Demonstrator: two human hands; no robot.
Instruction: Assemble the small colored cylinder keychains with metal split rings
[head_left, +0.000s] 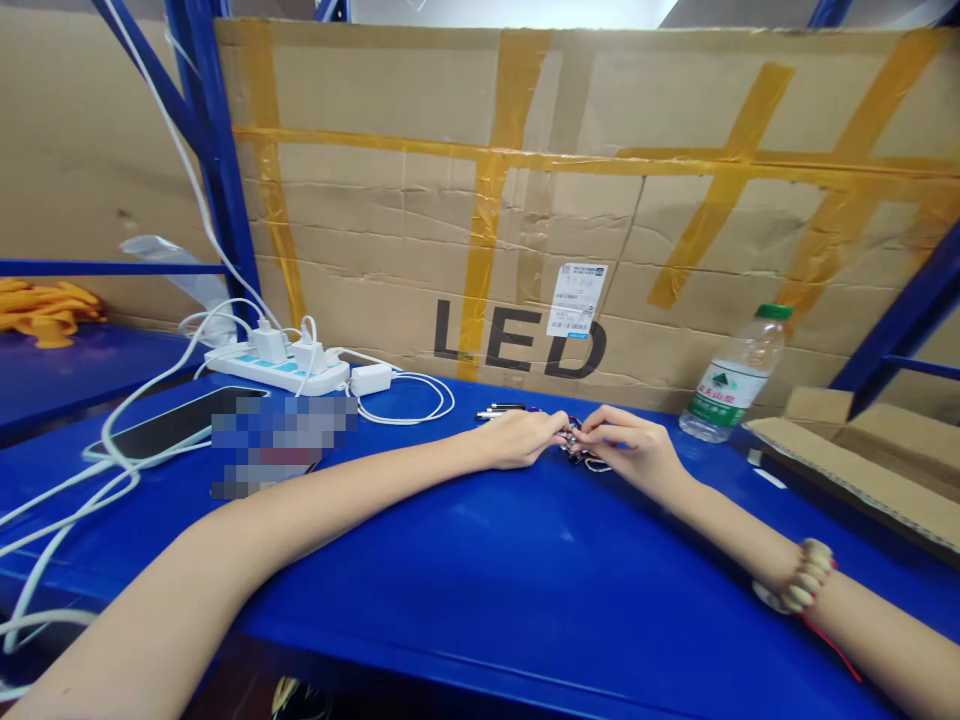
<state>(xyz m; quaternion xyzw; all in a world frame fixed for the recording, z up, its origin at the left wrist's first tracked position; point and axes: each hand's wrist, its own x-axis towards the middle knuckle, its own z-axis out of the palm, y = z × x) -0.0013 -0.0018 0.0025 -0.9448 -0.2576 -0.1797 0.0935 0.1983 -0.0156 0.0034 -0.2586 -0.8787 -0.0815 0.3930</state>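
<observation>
Both my arms reach out over the blue table (480, 560). My left hand (525, 438) and my right hand (634, 448) meet far out on it, fingers pinched together on a small dark and silvery piece (574, 437) that I cannot make out. A thin pale wire loop lies under my right hand. Two small dark pen-like sticks (501, 410) lie just behind my left hand. A beaded bracelet (802, 578) sits on my right wrist.
A plastic water bottle (735, 378) stands right of my hands. An open cardboard box (862, 460) lies at the far right. A white power strip (281, 368) with chargers and cables, and a phone (172, 425), lie at the left. Taped cardboard (525, 200) walls the back.
</observation>
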